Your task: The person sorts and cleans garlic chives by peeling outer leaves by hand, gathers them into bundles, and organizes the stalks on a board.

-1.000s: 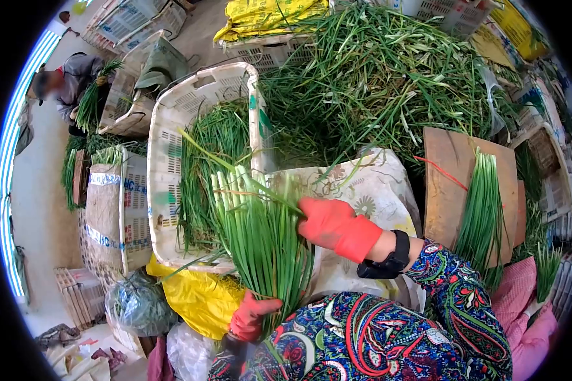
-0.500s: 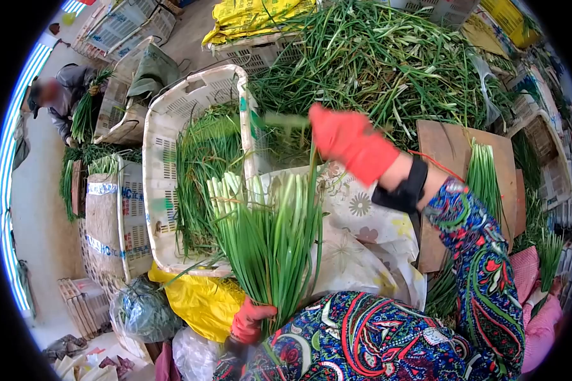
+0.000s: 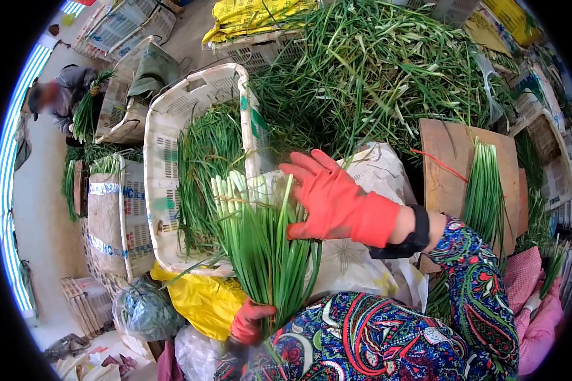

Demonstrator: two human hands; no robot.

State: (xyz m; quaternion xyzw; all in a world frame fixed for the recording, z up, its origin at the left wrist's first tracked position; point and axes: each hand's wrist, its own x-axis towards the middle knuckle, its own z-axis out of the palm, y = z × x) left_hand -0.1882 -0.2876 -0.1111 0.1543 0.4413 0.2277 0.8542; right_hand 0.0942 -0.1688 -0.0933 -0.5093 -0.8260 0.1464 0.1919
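My left hand (image 3: 251, 321), in a red glove, is closed around the lower, leafy part of a bunch of green onions (image 3: 267, 247). Their pale stem ends point up and away from me. Over the bunch's right side is my right hand (image 3: 333, 200), also red-gloved, with fingers spread and thumb apart. Its thumb and fingertips overlap the outer stalks; whether they touch is unclear. Just beyond the bunch, a white plastic crate (image 3: 151, 209) holds loose green leaves (image 3: 210, 143).
A large heap of loose green stalks (image 3: 375, 70) fills the far side. To the right, a tied bunch (image 3: 483, 184) lies on a brown board (image 3: 445, 146). A yellow bag (image 3: 200, 305) sits front left. A person (image 3: 70, 95) holds greens at far left.
My right hand has come down and toward me from above the heap to the bunch's right side, its fingers now spread. My left hand keeps its hold.
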